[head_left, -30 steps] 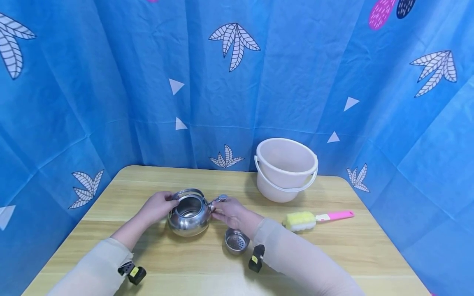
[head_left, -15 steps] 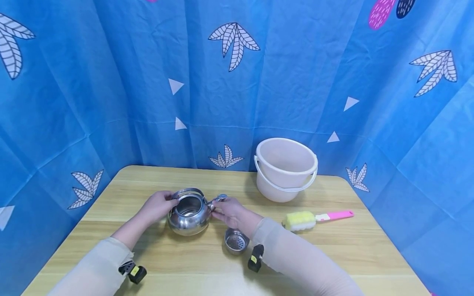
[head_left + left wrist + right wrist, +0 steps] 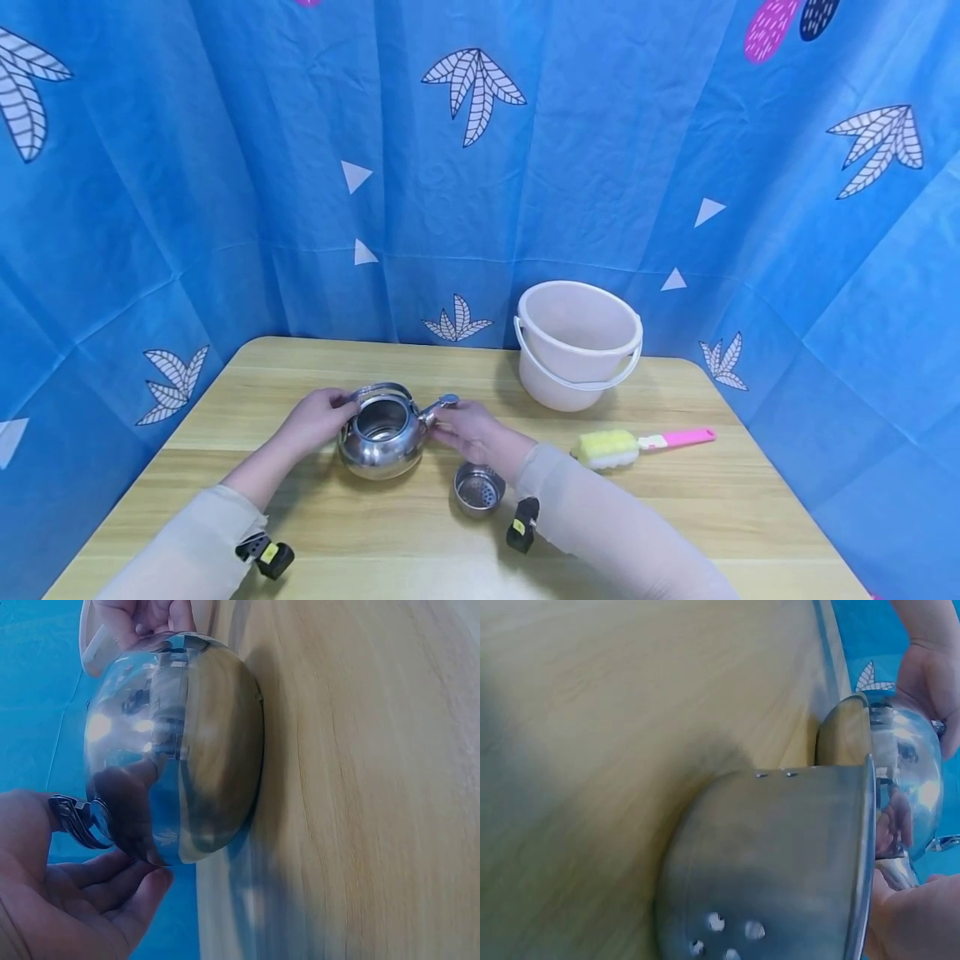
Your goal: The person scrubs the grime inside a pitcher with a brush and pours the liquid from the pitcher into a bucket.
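A shiny steel kettle (image 3: 381, 454) stands on the wooden table, its round top opening uncovered and its handle tipped to the back. My left hand (image 3: 318, 425) grips its left side near the handle's base; in the left wrist view, fingers and thumb (image 3: 146, 904) touch the steel wall. On the other side my right hand (image 3: 472, 429) pinches the spout (image 3: 431, 412), whose tip rises past the fingers. Just below the right hand sits a steel strainer cup (image 3: 478, 490) with holes in its bottom, apart from the kettle. It looms large in the right wrist view.
A white bucket (image 3: 573, 371) with its handle lowered stands at the back right of the table. In front of it lies a bottle brush (image 3: 609, 448) with a yellow and white sponge head and a pink handle. Blue curtains (image 3: 450, 192) close off the back and sides.
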Motion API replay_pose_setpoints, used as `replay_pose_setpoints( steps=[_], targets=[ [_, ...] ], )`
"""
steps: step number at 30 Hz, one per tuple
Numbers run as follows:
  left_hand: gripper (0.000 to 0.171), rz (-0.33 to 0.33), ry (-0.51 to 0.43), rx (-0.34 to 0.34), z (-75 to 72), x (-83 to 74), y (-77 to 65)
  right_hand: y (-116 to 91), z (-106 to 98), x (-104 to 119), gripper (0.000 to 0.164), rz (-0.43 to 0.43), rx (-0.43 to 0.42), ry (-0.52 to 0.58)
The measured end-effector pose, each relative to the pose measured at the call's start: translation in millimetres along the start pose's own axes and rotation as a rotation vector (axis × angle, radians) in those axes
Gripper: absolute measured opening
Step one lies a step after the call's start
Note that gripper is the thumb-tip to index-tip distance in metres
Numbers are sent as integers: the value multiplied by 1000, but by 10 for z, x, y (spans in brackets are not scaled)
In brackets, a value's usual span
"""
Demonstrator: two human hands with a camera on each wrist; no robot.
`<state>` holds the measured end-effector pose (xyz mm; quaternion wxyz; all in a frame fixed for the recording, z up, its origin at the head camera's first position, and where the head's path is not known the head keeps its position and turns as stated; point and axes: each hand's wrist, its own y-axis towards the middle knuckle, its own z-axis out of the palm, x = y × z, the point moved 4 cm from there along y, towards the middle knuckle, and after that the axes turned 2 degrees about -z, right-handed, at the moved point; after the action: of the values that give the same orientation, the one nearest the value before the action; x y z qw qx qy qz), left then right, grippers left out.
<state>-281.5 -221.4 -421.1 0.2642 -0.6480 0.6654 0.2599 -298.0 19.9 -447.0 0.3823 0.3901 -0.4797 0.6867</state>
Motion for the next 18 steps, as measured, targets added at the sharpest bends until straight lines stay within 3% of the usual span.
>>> replay_pose_setpoints(
  steps=[5, 10, 18],
  targets=[
    [50, 6, -4, -14, -33, 0, -21, -3, -92, 16, 50, -25, 38, -7],
    [50, 33, -16, -40, -82, -22, -54, -23, -212, 75, 48, -79, 55, -21],
    [51, 83, -20, -66, -173, -286, -204, -166, -297, 252, 46, -102, 47, -73]
  ],
)
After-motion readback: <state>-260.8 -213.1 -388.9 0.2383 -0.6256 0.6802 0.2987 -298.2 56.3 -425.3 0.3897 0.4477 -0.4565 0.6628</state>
